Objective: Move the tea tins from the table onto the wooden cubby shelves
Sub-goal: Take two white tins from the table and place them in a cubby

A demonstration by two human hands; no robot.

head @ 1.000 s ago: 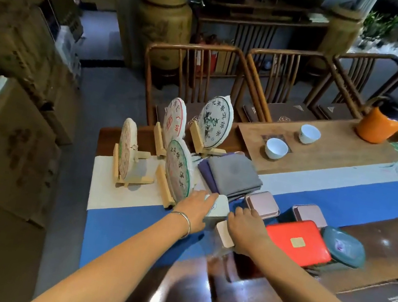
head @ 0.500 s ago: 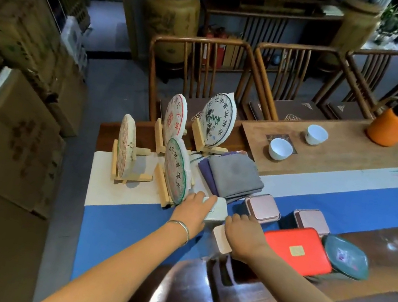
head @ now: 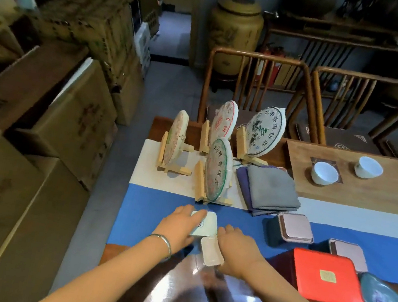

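Four wrapped tea cakes (head: 217,170) upright on wooden stands at table's far left. Folded grey cloth (head: 271,186) just beside them. Two white cups (head: 324,173) on a wooden tray (head: 369,195) beyond. Cardboard boxes (head: 39,124) stacked left. Wooden chairs (head: 253,86) behind table; a large ceramic jar (head: 235,29) farther back.

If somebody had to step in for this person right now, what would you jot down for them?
Left hand: grips the small white tin on the blue table runner.
Right hand: holds the pale pink tin beside it; the fingers are hidden, so the grip is unclear.
Still on the table: two pink-lidded tins, the red tin and the teal tin.
Done: nothing shows as shelved; the cubby shelves are out of view.
Left: lift these two tins, carry them to the shelves, then fetch the others.
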